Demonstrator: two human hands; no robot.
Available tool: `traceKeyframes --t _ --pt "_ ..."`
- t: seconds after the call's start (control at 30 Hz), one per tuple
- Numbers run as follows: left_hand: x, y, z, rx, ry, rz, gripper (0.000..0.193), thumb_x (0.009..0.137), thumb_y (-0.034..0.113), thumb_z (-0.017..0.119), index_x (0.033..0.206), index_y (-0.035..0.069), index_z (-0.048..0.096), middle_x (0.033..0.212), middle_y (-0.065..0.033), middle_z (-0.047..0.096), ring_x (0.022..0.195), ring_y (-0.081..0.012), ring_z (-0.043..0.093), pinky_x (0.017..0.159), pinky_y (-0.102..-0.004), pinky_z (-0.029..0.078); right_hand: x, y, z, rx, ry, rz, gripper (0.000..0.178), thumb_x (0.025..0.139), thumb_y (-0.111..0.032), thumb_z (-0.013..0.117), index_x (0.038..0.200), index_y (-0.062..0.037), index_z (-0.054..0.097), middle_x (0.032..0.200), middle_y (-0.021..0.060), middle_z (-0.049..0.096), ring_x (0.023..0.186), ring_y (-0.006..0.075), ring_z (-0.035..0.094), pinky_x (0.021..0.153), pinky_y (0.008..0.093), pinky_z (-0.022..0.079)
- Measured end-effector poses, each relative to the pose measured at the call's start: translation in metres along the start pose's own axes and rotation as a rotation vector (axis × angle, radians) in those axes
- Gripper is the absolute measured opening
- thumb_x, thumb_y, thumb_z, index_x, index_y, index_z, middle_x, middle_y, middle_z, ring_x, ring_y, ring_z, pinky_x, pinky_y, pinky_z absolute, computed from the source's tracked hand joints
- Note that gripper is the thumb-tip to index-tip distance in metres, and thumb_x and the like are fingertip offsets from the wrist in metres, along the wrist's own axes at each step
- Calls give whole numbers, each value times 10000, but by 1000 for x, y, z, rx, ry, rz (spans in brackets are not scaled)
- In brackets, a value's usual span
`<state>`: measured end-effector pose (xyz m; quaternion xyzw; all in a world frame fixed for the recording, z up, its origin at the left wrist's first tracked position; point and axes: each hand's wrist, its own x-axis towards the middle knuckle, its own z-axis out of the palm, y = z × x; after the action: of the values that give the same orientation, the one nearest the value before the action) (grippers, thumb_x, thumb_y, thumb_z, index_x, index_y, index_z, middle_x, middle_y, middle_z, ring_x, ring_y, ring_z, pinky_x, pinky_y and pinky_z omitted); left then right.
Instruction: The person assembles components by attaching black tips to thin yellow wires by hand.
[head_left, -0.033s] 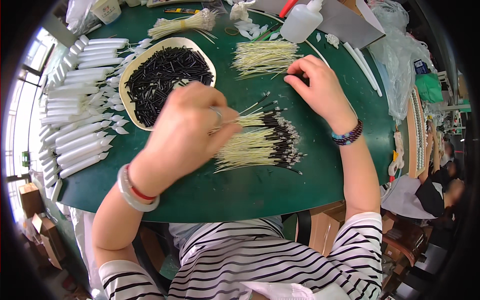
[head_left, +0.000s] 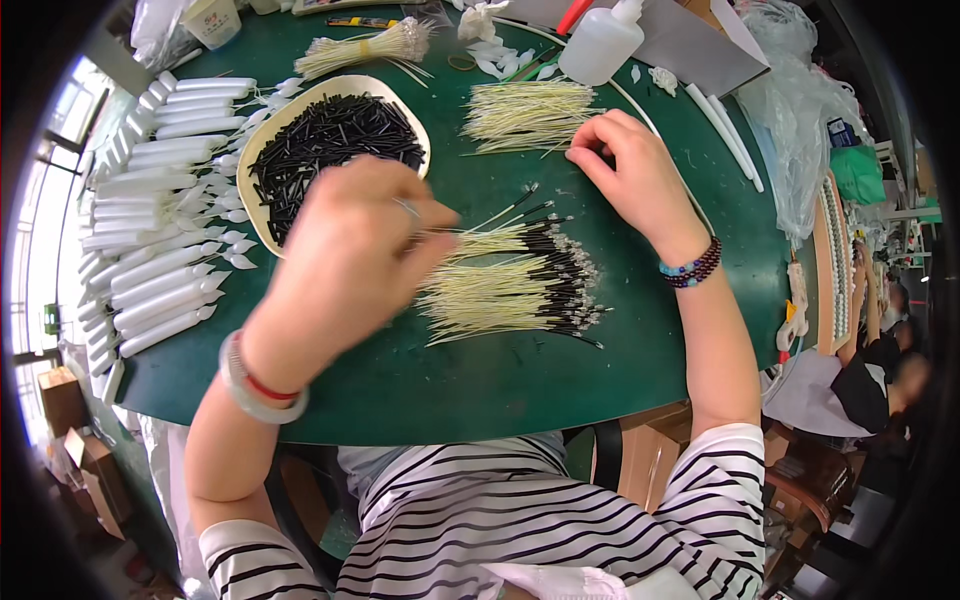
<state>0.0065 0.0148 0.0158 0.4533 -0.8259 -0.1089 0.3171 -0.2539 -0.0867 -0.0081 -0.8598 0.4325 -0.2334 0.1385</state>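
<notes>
My left hand [head_left: 355,230], smeared by motion, hovers between the bowl of short black tubes [head_left: 340,130] and a pile of thin pale wires with black sleeves [head_left: 490,285]. Its fingers are curled; whether anything is in them is hidden by the blur. My right hand [head_left: 635,165] rests at the right end of a second pile of bare pale wires [head_left: 530,110]. Its thumb and forefinger come together in a pinch there, and what they hold is too small to make out. Small clear tips end the sleeved wires, and several stick out at the top of their pile.
White candle-shaped sticks [head_left: 165,260] lie in rows on the left of the green table [head_left: 480,390]. Toward the back are a tied wire bundle [head_left: 370,48], a white squeeze bottle [head_left: 603,45] and a grey box [head_left: 700,50]. Two white tubes [head_left: 725,135] lie at the right.
My left hand has moved a little left, away from the tips of the loose sleeved wires. My right hand has hardly moved.
</notes>
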Motion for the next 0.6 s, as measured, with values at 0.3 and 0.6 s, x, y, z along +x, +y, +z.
traceKeyframes --t 0.3,0.6 --pt "-1 -19 -23 150 -161 -138 121 689 52 715 752 -25 646 759 -131 607 724 -323 574 680 -392 455 -6 -17 -4 15 -106 -62 138 812 -108 651 802 -8 556 811 111 562 822 298 550 750 389 452" --pt "-1 -22 -26 118 -189 -122 124 682 38 726 742 -34 645 758 -136 605 742 -330 580 673 -390 460 -6 -24 -3 18 -103 -131 102 841 -52 605 885 3 532 861 132 574 849 325 553 759 397 460"
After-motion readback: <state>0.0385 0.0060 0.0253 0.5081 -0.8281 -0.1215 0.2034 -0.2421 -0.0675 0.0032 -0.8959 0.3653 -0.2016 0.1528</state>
